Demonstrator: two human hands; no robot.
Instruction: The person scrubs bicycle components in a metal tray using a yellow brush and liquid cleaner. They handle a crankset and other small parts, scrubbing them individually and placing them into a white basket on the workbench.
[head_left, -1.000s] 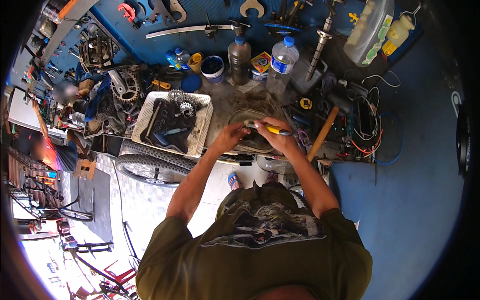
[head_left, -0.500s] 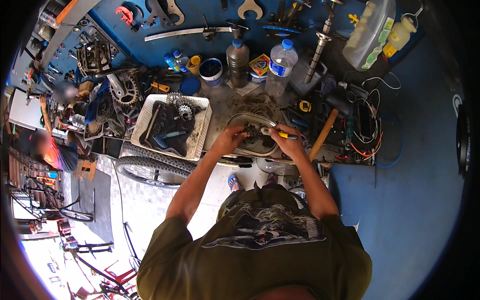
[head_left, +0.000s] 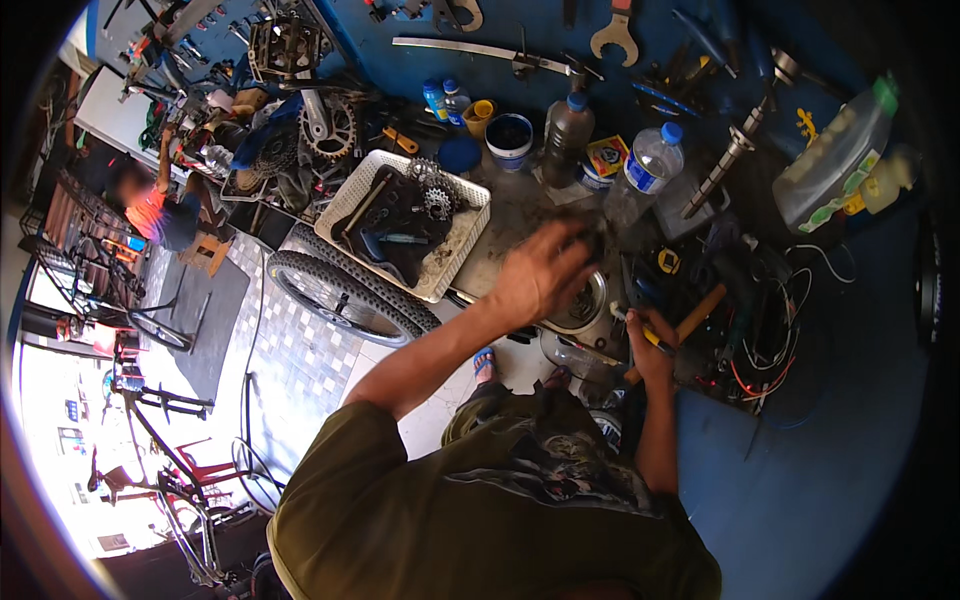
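My left hand (head_left: 545, 272) reaches over the oval metal tray (head_left: 572, 328), its fingers smeared by motion. Something dark shows by its fingertips; whether the hand grips it is unclear. Much of the tray is hidden under this hand and its shadow. Just right of the tray, my right hand (head_left: 655, 345) is closed around a small brush-like tool (head_left: 657, 338) with a yellow and black handle. Its pale end points up and left toward the tray.
Left of the tray sits a white plastic basket (head_left: 462, 197) with a cassette (head_left: 436, 198) and tools. Bottles (head_left: 650, 165) and an open tub (head_left: 510, 140) line the back. A wooden handle (head_left: 702, 312) and cables lie at right. Tyres (head_left: 340, 295) stand below the bench edge. Another person (head_left: 165, 215) sits far left.
My left hand has left the small dark parts it was fingering and swung up over the tray. My right hand has drawn away rightward with the tool. The whole view has turned.
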